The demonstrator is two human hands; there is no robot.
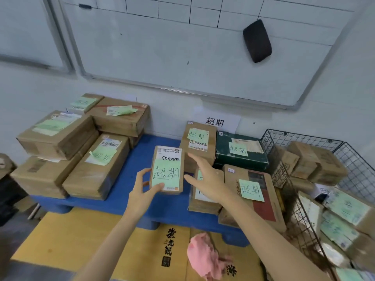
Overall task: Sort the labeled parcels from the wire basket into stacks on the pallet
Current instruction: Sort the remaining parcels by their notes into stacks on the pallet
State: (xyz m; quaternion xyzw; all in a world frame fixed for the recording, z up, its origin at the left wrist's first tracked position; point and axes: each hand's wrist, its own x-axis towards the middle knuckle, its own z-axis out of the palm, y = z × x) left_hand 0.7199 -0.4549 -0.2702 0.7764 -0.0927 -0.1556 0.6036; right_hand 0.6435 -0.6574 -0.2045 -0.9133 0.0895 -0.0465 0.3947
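Note:
My left hand [143,190] grips a small brown parcel [167,169] with a green handwritten note, holding it up over the blue pallet [125,194]. My right hand [205,175] hovers just right of the parcel, fingers spread and apart from it. On the pallet's left stands a group of brown parcels [95,167] with green notes. On its right are more labeled parcels, among them a dark green box [241,153] and a flat box [255,197]. The wire basket [304,142] at the far right holds several parcels.
A whiteboard [182,49] with a black eraser [257,40] hangs on the wall behind. A paper sign [216,121] is stuck above the right stacks. Yellow cardboard [85,244] and a pink cloth [205,256] lie on the floor in front of the pallet.

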